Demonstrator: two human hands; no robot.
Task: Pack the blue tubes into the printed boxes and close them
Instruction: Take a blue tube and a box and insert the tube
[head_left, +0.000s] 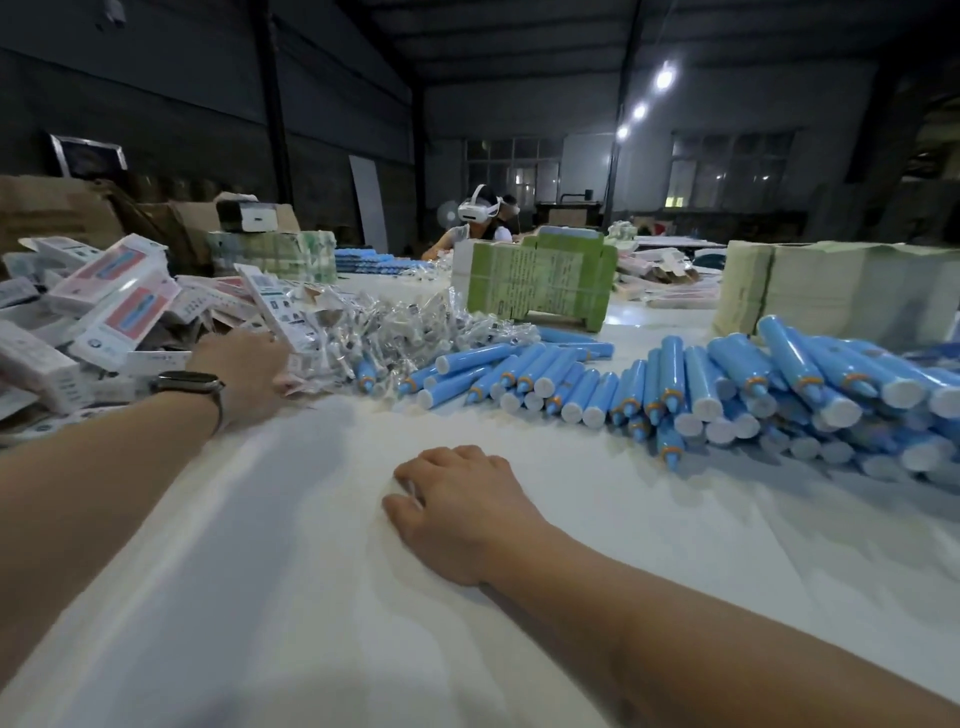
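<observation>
Table (311, 571): white, bears everything.
Blue tubes (727, 379): heaped at right, none in hand.
Printed boxes (119, 291): piled at left.
Left hand (244, 364): at box pile's edge; grip cannot be told.
Right hand (462, 509): resting on table, fingers loosely curled, holding nothing.

Head-worn, wide-angle, looking forward and down across the worktop (322, 519), close above both forearms.
</observation>
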